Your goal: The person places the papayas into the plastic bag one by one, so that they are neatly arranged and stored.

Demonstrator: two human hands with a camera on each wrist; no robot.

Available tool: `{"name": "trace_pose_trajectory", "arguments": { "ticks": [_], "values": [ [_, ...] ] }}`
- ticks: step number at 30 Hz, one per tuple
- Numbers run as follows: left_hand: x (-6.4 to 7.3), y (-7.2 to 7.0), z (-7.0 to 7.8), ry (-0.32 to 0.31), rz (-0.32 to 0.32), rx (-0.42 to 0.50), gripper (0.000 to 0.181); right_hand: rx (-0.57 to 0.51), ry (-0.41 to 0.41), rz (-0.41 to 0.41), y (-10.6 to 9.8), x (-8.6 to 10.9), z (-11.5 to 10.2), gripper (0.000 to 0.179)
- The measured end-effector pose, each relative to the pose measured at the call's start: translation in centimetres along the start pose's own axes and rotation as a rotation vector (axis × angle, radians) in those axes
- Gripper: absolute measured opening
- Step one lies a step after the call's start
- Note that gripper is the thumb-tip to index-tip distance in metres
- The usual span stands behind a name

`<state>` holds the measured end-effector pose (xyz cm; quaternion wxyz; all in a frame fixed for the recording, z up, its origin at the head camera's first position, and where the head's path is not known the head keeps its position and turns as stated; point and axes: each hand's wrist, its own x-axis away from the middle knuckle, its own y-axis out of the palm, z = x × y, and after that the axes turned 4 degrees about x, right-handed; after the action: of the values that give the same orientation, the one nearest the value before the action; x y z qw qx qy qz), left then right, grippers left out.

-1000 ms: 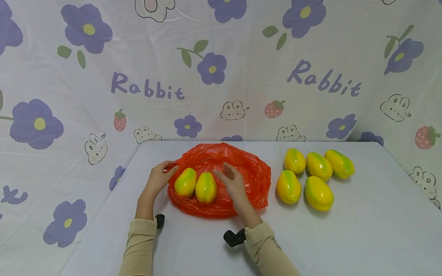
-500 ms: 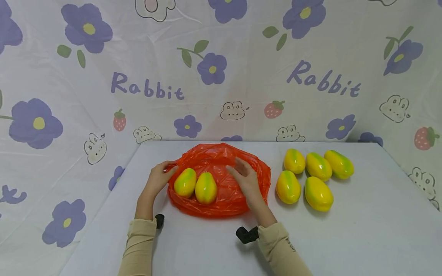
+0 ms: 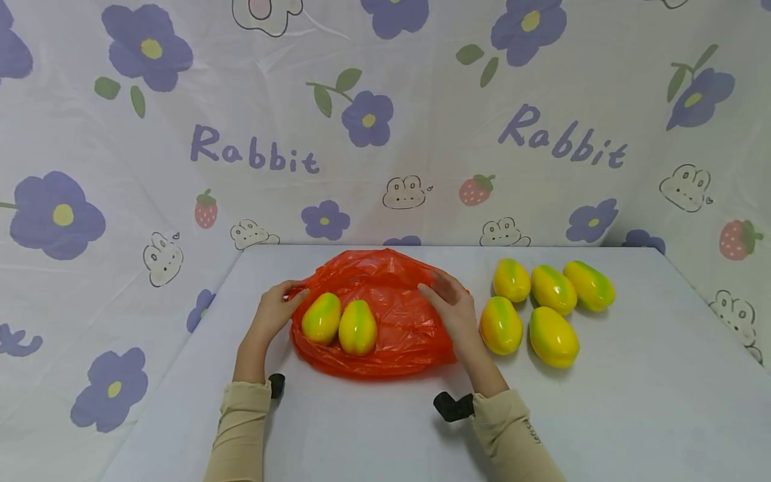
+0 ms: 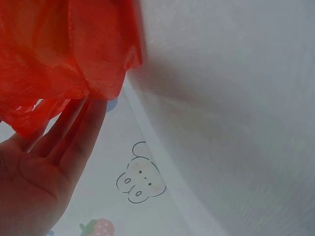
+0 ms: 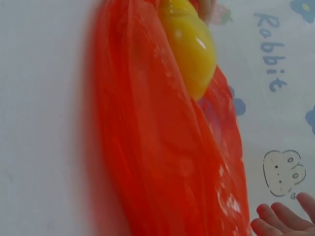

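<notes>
A red plastic bag [image 3: 397, 338] lies on the white table with its mouth spread wide. Two glossy yellow-green mango-like fruits [image 3: 358, 328] sit side by side in its left part. My left hand [image 3: 274, 313] holds the bag's left rim, thumb on the inner side and fingers outside; in the left wrist view the red plastic [image 4: 93, 59] hides its fingertips. Over the bag's right edge is my right hand [image 3: 458, 318], fingers spread and holding nothing. The right wrist view shows its fingers [image 5: 278, 216] at the lower right, apart from the bag.
Several more yellow-green fruits [image 3: 553, 337] stand grouped on the table [image 3: 632, 395] to the right of the bag. A white cloth [image 3: 446, 147] printed with flowers and rabbits hangs behind the table. Black wrist mounts [image 3: 453, 406] stick out from both sleeves.
My right hand has moved right, from beside the fruits inside the bag to the bag's right edge. The left hand keeps its place on the rim, and the fruits have not moved.
</notes>
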<state>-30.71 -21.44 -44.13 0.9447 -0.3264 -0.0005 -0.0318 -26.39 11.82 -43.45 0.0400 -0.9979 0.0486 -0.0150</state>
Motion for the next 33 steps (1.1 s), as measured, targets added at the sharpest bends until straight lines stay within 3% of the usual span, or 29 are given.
{"name": "trace_pose_trajectory", "arguments": {
  "ticks": [20,27,33],
  "values": [
    [0.0,0.0,-0.2,-0.01,-0.01,0.004,0.047,0.092,0.007,0.083,-5.8,0.7,-0.7,0.072],
    [0.0,0.0,-0.3,-0.009,-0.008,-0.004,0.047,0.122,-0.016,0.147,-7.8,0.9,-0.3,0.071],
    [-0.1,0.1,-0.2,0.002,-0.008,-0.004,0.047,0.131,0.014,0.182,-9.5,1.5,-0.6,0.072]
  ]
}}
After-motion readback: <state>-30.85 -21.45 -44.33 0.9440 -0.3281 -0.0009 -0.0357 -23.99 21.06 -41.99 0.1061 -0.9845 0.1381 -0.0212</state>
